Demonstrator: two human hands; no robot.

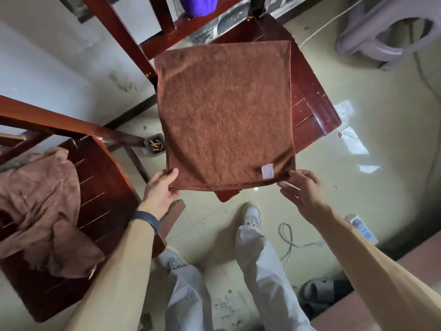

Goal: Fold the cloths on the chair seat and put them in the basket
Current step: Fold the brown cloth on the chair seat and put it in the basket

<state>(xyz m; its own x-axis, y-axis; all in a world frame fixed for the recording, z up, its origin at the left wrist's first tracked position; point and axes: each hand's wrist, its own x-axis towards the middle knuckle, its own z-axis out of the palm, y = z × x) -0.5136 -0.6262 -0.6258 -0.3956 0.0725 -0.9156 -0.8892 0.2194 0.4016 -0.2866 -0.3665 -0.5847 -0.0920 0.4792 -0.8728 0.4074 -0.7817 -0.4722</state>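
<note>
Down on the pale tiled floor (358,115) there are two dark red wooden chairs. The middle chair (310,108) has a brown cloth (224,115) spread pretty much flat over its seat, covering most of it, with the near edge hanging a bit past the front. The left chair (107,187) carries a second, lighter brown cloth (40,211), just crumpled in a heap on the seat. A grey plastic stool (381,37) sits off at the top right, well apart from all that.

The person stands at the middle chair with both arms out. Their left hand (160,189) pinches the near left corner of the flat cloth, thumb on top and fingers (175,193) curled under. Their right hand (305,189) is at the near right corner, fingers (286,186) fairly straight below the edge and thumb above, so it looks like a light pinch, though it's a bit blurry. A small white tag (267,172) sits on the cloth just beside that corner, and a dark wristband (145,220) is on the left wrist.
</note>
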